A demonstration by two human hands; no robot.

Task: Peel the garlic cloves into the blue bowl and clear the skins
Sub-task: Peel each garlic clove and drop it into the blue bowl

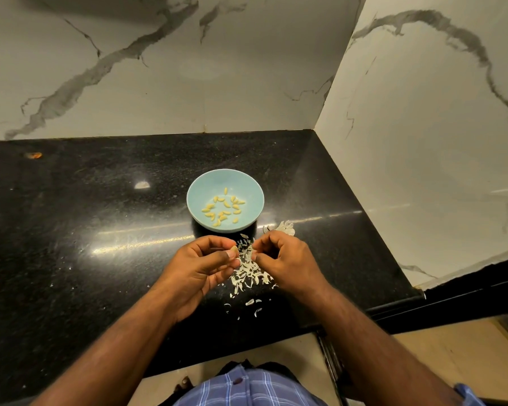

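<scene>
A light blue bowl (196,186) stands on the black counter and holds several peeled yellowish garlic cloves (223,208). Just in front of the bowl my left hand (201,266) pinches a small garlic clove (234,248) between thumb and fingertips. My right hand (285,259) hovers close beside it with fingers curled; whether it holds a bit of skin I cannot tell. Under and between both hands lies a pile of white garlic skins (248,273). More loose skins (252,303) are scattered nearer the counter's front edge.
A larger papery clump of garlic skin (285,227) lies right of the bowl, behind my right hand. The black granite counter (85,230) runs to marble walls at the back and right. Its front edge (247,344) is close to my body.
</scene>
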